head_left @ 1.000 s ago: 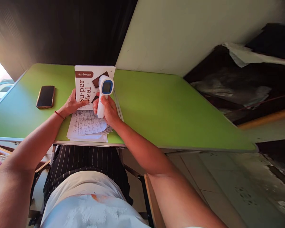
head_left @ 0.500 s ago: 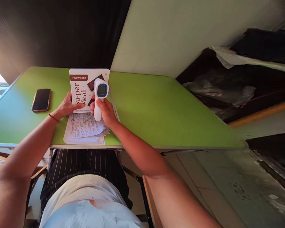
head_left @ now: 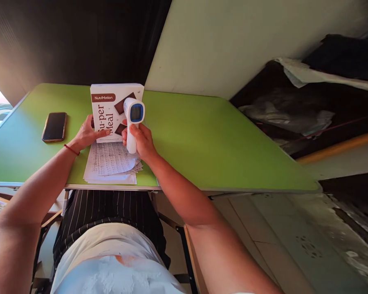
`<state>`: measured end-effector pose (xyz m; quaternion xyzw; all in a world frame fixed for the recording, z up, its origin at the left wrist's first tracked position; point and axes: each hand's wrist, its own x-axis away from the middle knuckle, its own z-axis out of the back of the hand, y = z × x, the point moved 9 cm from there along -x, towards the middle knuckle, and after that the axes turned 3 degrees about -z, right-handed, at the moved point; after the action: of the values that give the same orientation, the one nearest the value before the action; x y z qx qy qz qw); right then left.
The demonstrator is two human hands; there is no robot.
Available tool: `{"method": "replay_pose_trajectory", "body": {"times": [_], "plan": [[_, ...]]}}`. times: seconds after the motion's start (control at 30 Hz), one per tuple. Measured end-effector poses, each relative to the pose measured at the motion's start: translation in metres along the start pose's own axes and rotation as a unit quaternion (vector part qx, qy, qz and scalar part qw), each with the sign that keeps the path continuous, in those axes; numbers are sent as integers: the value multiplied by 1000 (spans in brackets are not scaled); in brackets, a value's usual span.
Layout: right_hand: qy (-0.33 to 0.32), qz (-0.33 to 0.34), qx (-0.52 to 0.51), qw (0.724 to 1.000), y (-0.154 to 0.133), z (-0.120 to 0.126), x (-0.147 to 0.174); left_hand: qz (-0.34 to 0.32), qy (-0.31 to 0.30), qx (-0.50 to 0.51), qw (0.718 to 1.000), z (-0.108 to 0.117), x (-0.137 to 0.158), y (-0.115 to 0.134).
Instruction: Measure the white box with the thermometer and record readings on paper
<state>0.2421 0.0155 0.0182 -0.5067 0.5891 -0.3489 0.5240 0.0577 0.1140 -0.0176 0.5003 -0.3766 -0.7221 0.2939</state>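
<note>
Right hand (head_left: 142, 141) grips thermometer (head_left: 131, 122) handle, light rigid plastic; left hand (head_left: 88, 132) fingers flat on box (head_left: 106, 108), 12 o'clock of papers (head_left: 112, 163).

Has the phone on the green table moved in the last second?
No. The phone keeps the same spot and angle on the green table, left of the box; only the camera shifted.

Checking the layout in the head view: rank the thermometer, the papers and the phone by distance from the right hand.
1. Thermometer: gripped in the right hand.
2. Papers: just beside and below it, toward the person.
3. Phone: far left on the table.
</note>
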Motion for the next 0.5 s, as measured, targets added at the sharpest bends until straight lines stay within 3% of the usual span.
{"method": "replay_pose_trajectory", "body": {"times": [0.17,0.27,0.33,0.43,0.5], "plan": [[40,32,77,996,-10,26,-6,-6,39,-12,999,11,-3,-2],[105,39,206,972,-21,58,-12,11,75,-46,996,24,-3,-5],[131,-3,344,930,-25,79,-17,20,93,-74,993,33,-2,-7],[136,-120,542,821,-19,109,-19,22,105,-112,988,42,-2,-10],[121,-181,617,756,-13,123,-18,11,107,-126,986,46,-3,-10]]}}
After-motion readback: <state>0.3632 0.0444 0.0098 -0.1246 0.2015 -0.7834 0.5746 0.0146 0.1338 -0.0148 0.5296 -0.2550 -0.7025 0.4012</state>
